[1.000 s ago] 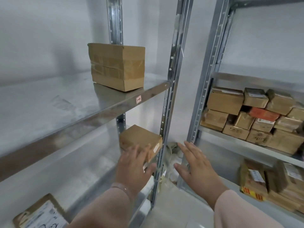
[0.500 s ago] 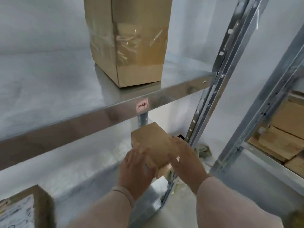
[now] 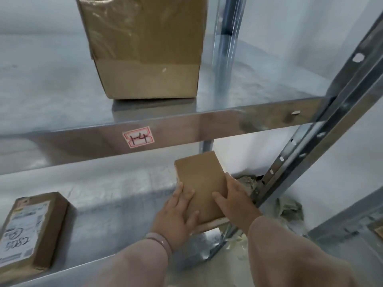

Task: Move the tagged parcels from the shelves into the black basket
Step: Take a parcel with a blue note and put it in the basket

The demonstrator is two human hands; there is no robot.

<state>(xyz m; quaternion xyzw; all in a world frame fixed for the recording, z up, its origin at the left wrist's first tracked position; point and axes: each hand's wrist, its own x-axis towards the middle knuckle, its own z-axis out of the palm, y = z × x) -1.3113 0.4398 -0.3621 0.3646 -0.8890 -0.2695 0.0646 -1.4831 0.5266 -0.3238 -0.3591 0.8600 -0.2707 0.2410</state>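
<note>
Fingers [image 3: 187, 195] now clasp small parcel [image 3: 202, 183].

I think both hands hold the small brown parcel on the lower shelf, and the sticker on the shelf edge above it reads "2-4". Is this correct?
Not quite. In the head view the sticker on the shelf edge reads "1-4", not "2-4". The rest is right: the left hand and the right hand both hold the small brown parcel on the lower shelf.

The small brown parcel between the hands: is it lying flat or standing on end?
Lying flat. The small brown parcel shows its broad top face upward on the lower shelf, both hands gripping its sides.
</note>
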